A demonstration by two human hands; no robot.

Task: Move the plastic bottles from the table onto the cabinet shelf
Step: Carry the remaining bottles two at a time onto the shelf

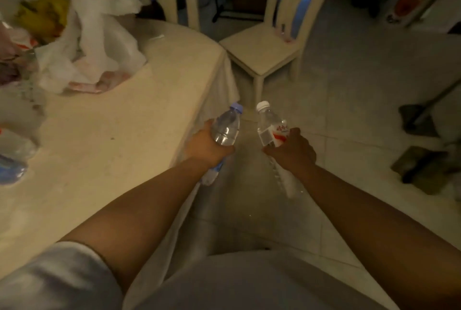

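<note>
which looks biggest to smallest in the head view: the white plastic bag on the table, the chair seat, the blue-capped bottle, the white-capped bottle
1. white plastic bag
2. chair seat, farther from the camera, so its rank is unsure
3. blue-capped bottle and white-capped bottle: they look alike, both partly hidden by the hands, so no ranking between them

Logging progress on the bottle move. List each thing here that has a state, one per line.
Blue-capped bottle: capped, held in left hand, off the table.
White-capped bottle: capped, held in right hand, over the floor.
White bag: crumpled, lying on table.
Chair: upright, seat bare.
</note>
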